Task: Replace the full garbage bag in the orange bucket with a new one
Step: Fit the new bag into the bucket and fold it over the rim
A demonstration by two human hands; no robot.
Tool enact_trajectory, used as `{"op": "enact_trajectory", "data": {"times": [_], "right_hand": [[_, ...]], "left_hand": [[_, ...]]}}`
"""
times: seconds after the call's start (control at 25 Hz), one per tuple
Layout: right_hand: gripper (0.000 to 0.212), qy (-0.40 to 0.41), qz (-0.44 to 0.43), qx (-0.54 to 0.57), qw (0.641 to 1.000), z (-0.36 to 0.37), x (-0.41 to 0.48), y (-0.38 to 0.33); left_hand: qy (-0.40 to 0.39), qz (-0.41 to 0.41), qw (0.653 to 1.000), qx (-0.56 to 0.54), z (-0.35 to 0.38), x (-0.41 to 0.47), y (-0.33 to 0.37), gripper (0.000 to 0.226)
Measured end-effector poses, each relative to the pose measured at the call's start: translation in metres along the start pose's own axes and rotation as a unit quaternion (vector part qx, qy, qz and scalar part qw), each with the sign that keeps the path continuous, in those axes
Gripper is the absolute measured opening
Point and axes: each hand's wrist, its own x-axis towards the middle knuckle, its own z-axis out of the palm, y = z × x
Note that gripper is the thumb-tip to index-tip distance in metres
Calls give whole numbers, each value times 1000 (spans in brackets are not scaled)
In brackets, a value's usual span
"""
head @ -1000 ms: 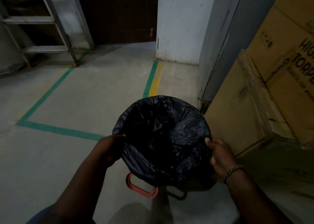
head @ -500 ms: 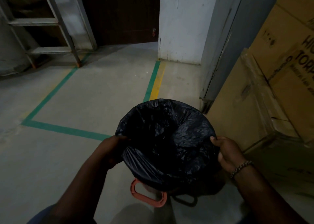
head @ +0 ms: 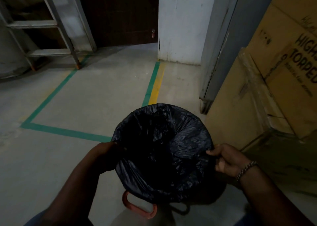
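Dim concrete floor (head: 85, 157), green tape lines (head: 65, 132), cardboard boxes (head: 274, 88)

Floor (head: 85, 105) under orange bucket (head: 137, 207), cardboard boxes (head: 274, 88)

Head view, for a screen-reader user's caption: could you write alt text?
A left hand and right hand grip opposite sides of an open black garbage bag. An orange bucket handle shows beneath it; cardboard boxes stand at right.

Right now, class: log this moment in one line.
garbage bag: lines orange bucket | left hand: grips its rim | right hand: grips its rim
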Motion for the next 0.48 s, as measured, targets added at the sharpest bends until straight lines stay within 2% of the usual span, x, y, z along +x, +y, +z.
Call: {"op": "enact_trajectory", "data": {"times": [0.08,0.12,0.16,0.2,0.24,0.28,0.32,0.36,0.4,0.44,0.48], "right_hand": [[34,24,-33,-42,998,5,-5,-3],[29,53,-77,-100,991,9,-9,-5],[31,99,-140,-192,966,12,-11,-6],[38,172,-218,-299,913,15,-14,-7],[43,237,-312,-394,831,24,-21,-7],[42,263,-418,-466,734,39,-29,-6],[37,240,-515,-514,643,60,-37,-5],[33,177,-571,-560,573,83,-41,-3],[30,98,-576,-620,524,105,-36,-1],[31,38,-530,-698,480,124,-25,3],[36,8,-456,-779,430,139,-10,7]], "left_hand": [[-16,11,999,-27,2,-3,2,47],[36,54,998,-20,4,-3,2,57],[138,141,980,15,7,-1,3,64],[242,260,930,94,11,-2,5,61],[311,395,849,162,20,-9,6,49],[307,493,782,225,34,-21,12,32],[234,547,750,290,53,-27,16,20],[154,551,727,381,73,-29,20,16],[79,526,693,487,95,-27,21,20],[7,470,643,605,113,-27,22,31],[-36,412,616,671,127,-18,21,43]]}}
